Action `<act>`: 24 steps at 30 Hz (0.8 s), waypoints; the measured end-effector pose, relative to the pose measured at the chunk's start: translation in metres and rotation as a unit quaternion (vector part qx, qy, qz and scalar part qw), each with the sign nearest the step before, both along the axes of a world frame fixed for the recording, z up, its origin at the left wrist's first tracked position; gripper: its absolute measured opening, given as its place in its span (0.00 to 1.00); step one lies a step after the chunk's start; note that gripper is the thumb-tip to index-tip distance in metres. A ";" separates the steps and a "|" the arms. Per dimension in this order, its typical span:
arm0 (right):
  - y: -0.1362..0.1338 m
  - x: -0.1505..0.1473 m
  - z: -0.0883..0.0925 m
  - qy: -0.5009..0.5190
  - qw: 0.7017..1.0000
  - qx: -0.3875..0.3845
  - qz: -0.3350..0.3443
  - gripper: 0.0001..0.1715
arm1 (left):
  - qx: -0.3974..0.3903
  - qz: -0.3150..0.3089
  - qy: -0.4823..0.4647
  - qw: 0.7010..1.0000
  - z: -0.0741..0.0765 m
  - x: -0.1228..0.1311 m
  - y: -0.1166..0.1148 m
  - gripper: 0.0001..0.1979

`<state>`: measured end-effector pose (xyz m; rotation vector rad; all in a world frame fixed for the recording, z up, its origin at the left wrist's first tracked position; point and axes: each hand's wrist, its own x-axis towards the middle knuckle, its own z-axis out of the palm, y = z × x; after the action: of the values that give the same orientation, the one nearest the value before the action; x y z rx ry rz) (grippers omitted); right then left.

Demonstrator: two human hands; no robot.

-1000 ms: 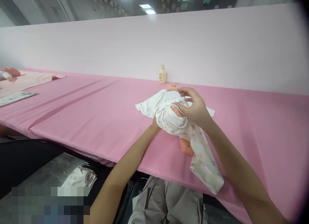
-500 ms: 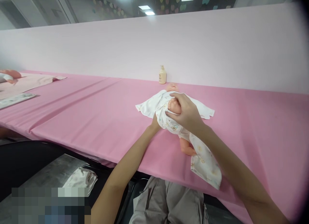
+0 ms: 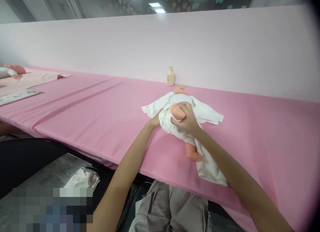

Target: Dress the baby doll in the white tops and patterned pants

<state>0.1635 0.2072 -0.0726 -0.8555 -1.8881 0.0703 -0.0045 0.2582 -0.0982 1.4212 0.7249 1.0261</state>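
A baby doll lies on its back, its head [image 3: 181,89] away from me, in a white long-sleeved top [image 3: 207,112]. Printed white baby trousers [image 3: 172,129] are bunched around its raised leg; the other trouser leg [image 3: 210,168] lies flat beside the doll's lower bare foot [image 3: 192,152]. My right hand [image 3: 188,118] is closed around the raised foot [image 3: 178,111], thumb near the cloth's edge and fingers on the far side. My left hand [image 3: 155,120] grips the bunched trousers from the left; its fingertips are hidden by the cloth.
A cream pump bottle [image 3: 170,76] stands against the white wall behind the doll. On the far left of the pink table [image 3: 100,118] are another doll [image 3: 12,71] and a pale pink cloth [image 3: 37,79]. Crumpled white cloth [image 3: 83,178] rests below the table edge.
My right hand has closed in around the raised foot, its fingers no longer spread above it. The foot has tipped slightly left. The flat trouser leg's end has shifted slightly up.
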 end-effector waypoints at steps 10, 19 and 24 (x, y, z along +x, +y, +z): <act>-0.016 -0.016 -0.022 -0.333 0.939 0.010 0.085 0.28 | -0.137 -0.052 -0.100 0.984 -0.020 -0.021 0.020 0.10; -0.030 -0.004 0.009 -0.380 0.870 -0.242 0.199 0.41 | -0.166 -0.073 -0.138 0.974 -0.007 -0.012 0.008 0.15; -0.015 0.036 0.047 -0.161 0.829 -0.415 0.339 0.29 | -0.089 -0.029 -0.056 0.994 0.003 -0.001 -0.004 0.22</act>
<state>0.1999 0.1923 -0.0253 -0.7067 -2.4276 1.3447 -0.0057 0.2543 -0.0953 1.2148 0.6727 0.9624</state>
